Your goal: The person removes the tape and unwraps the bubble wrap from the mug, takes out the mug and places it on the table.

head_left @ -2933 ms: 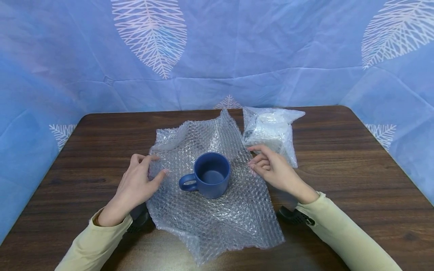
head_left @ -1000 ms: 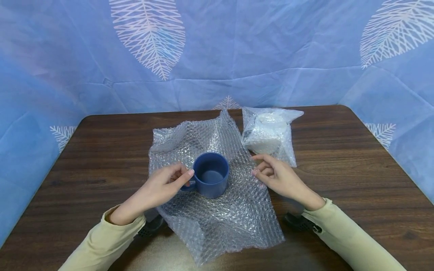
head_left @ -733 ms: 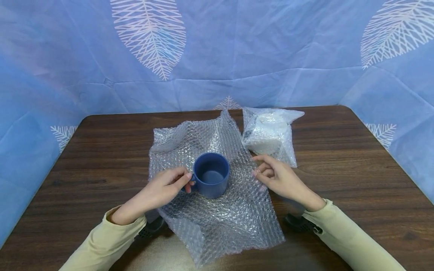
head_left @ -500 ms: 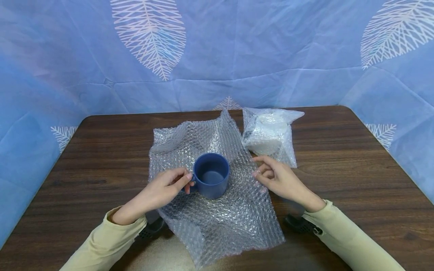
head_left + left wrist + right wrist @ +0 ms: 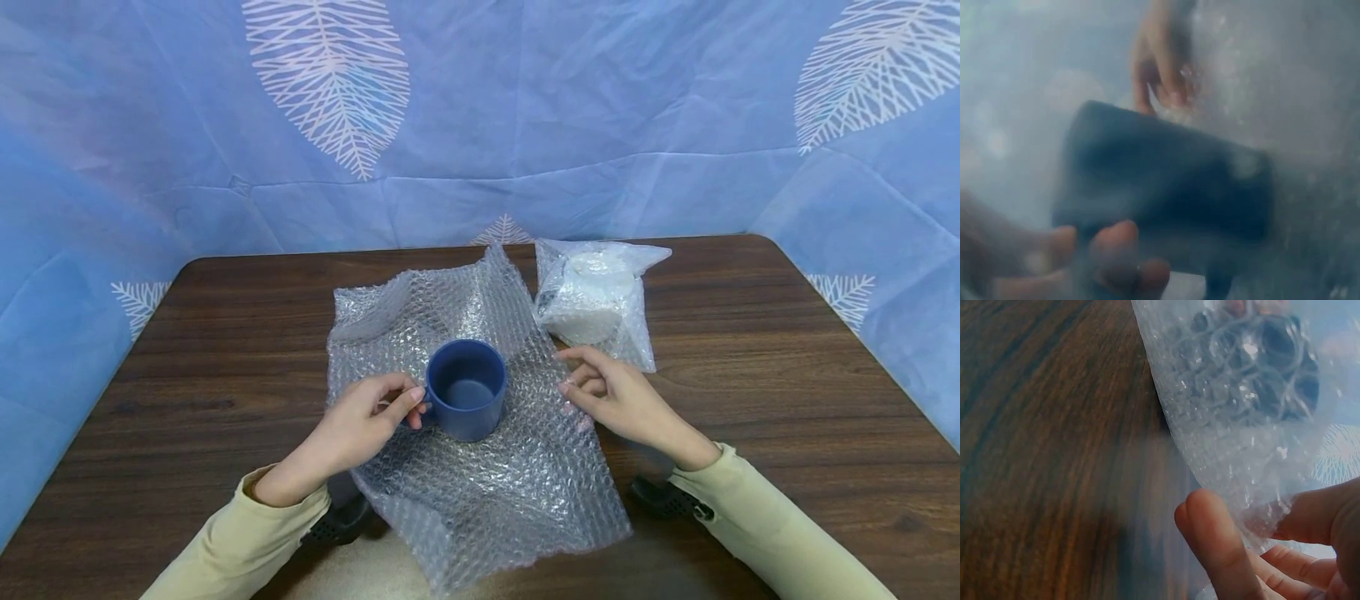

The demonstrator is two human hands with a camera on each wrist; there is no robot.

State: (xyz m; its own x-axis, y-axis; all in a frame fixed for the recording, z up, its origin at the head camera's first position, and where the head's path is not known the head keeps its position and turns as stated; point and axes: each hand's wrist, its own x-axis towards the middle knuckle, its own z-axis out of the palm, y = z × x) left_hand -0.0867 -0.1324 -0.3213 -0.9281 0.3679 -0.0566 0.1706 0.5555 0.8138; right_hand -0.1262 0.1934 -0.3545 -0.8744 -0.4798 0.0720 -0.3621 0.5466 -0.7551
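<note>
A blue mug (image 5: 468, 408) stands upright near the middle of a spread sheet of bubble wrap (image 5: 498, 492). My left hand (image 5: 367, 421) pinches the mug's handle, which is mostly hidden behind the fingers. Through haze in the left wrist view, the mug (image 5: 1166, 181) appears with my fingertips (image 5: 1116, 240) at its handle side. On the other side, my right hand (image 5: 622, 400) grips the right edge of the wrap. The right wrist view has this edge of the wrap (image 5: 1235, 444) lifted between thumb and fingers, with the blue mug visible through it.
Behind my right hand lies a bubble-wrapped bundle (image 5: 600, 292) with something white inside. Everything rests on a dark wooden table (image 5: 750, 375), and a blue patterned cloth (image 5: 585, 100) hangs behind its far edge.
My left hand has gone from the wrap's left edge to the mug's handle and taken hold of it. My right hand has shifted slightly toward me along the wrap's right edge. The mug stays put.
</note>
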